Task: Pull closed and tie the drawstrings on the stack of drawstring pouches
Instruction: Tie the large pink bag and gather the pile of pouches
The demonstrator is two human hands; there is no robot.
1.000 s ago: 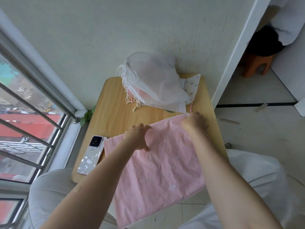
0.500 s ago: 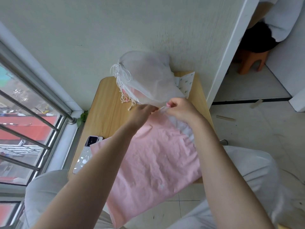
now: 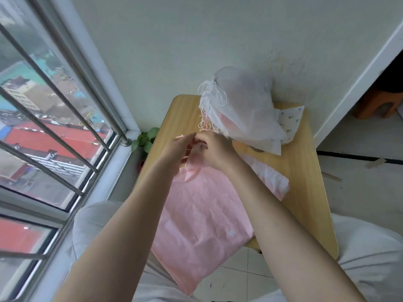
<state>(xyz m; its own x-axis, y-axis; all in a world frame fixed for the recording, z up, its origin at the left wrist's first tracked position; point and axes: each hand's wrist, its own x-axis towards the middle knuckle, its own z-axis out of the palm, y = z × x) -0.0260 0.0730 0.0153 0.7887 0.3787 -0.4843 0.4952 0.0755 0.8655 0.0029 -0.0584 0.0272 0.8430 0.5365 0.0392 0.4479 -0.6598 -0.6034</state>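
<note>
**Both hands at the mouth of the pink pouch, working its cords**

A pink pouch (image 3: 202,216) lies across the near part of a small wooden table (image 3: 305,184), its lower end hanging off the front edge over the person's lap. Its mouth is bunched at the far end, which suggests the opening is already drawn in and the knot is the step in hand.

The left hand (image 3: 174,149) and the right hand (image 3: 214,150) meet right at that gathered mouth, touching or nearly touching each other. The left hand's fingers are curled, and a thin pink cord (image 3: 179,136) shows at its fingertips, so it seems to be pinching that cord. The right hand's fingers are curled down over the puckered cloth; they appear to grip a cord or the neck itself, but which one is hidden under the knuckles. Holding both ends close to the neck probably keeps the cloth from sliding open while the cords are crossed.

At the far end of the table, against the wall, sits a heap of pouches (image 3: 242,110), white and sheer on top, with tassel-like cord ends hanging toward the hands. Their mouths look cinched, so this is likely the finished pile, kept out of the working space. A patterned pouch (image 3: 292,117) pokes out beneath it.
</note>
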